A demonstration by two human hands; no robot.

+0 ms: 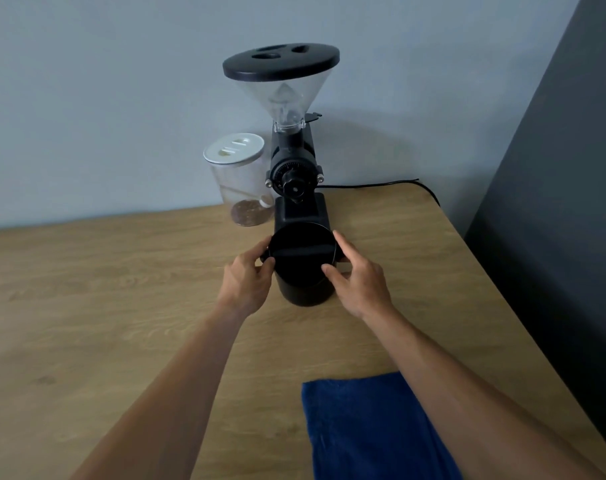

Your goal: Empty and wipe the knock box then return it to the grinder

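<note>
Presently the black knock box (pixel 303 268) is being held upright on the bench (pixel 121 289), just near of the grinder (pixel 296 181). The left hand (pixel 247 282) is being closed around its left side as a grip, the right hand (pixel 358 282) likewise on its right. A blue cloth (pixel 367 431) is lying nearer, to the right.

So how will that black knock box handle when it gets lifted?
The knock box looks rigid, so it should hold its shape. Its smooth round wall may be slippery. The left hand and right hand flank it, so tipping seems unlikely.
</note>
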